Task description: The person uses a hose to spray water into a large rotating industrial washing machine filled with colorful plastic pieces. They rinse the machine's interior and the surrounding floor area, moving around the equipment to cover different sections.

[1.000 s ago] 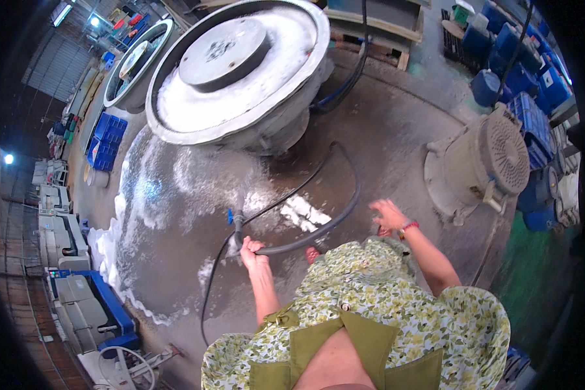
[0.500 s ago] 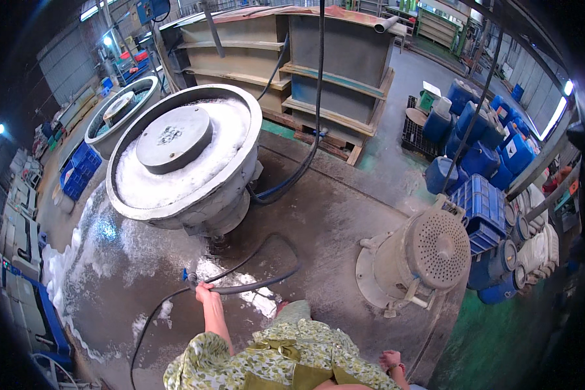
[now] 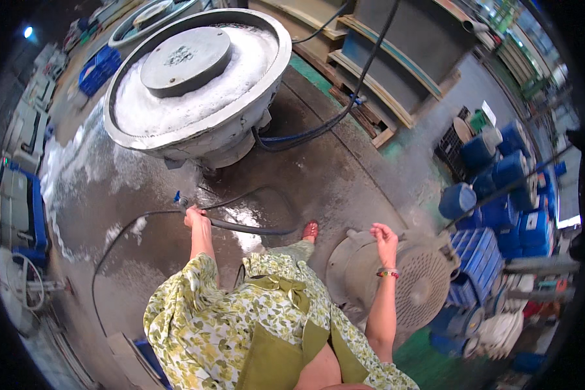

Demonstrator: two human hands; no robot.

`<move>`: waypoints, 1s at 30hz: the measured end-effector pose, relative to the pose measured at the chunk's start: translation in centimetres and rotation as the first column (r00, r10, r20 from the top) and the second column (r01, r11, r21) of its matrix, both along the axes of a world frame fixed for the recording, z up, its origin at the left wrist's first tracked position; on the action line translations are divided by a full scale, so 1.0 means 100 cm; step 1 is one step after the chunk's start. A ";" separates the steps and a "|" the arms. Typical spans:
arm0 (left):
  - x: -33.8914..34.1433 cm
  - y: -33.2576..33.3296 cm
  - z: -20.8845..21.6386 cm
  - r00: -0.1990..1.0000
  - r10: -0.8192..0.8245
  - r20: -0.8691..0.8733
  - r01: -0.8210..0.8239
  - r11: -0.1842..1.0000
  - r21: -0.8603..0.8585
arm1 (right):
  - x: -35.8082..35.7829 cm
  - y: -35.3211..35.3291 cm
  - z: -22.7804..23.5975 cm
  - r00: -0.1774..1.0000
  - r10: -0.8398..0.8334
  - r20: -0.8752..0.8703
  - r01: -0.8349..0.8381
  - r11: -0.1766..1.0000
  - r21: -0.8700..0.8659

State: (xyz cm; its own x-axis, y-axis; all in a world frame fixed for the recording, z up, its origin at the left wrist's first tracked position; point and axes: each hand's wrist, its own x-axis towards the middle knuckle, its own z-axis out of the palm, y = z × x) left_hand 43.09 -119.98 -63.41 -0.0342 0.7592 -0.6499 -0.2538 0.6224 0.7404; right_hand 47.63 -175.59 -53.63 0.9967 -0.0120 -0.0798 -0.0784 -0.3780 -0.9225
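My left hand [image 3: 195, 216] is wrapped round a black hose [image 3: 260, 230] near its end, where a blue-handled valve [image 3: 177, 196] sticks out. From there the hose loops over the wet floor. Beyond that hand stands a big round grey tub [image 3: 281, 49] full of white foam [image 3: 250, 62], with a flat grey disc [image 3: 185, 58] raised in its middle. My right hand [image 3: 385, 238] is lifted in front of a squat metal drum with a perforated round lid [image 3: 424, 289]. It appears empty, its fingers loosely bent and apart.
Foam [image 3: 68, 159] lies on the floor at the left. Another hose [image 3: 372, 68] hangs down beside the tub. A large grey tank [image 3: 413, 32] stands behind. Blue crates [image 3: 478, 257] and several blue barrels [image 3: 458, 200] crowd the right side.
My right hand has risen from beside my body to in front of the perforated drum. My left hand keeps hold of the hose. The view has tilted down and turned.
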 end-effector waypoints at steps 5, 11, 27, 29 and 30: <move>0.059 -0.051 -0.012 0.997 0.071 -0.044 -0.071 0.997 0.006 | 0.129 -0.089 0.024 0.997 0.013 0.080 0.013 0.951 -0.309; 0.087 -0.102 -0.017 0.995 0.066 -0.070 -0.062 0.997 0.053 | 0.232 -0.130 -0.019 0.994 0.072 -0.076 -0.084 0.983 -0.166; 0.176 -0.277 0.131 0.945 0.327 -0.011 -0.326 0.944 0.059 | 0.613 -0.104 -0.012 0.572 0.733 -0.367 -0.809 0.431 -0.400; 0.192 -0.298 0.145 0.937 0.343 -0.069 -0.335 0.936 0.106 | 0.646 -0.134 -0.031 0.630 0.694 -0.349 -0.776 0.547 -0.315; 0.215 -0.336 0.145 0.924 0.369 -0.099 -0.359 0.928 0.103 | 0.680 -0.178 -0.048 0.653 0.671 -0.351 -0.757 0.582 -0.297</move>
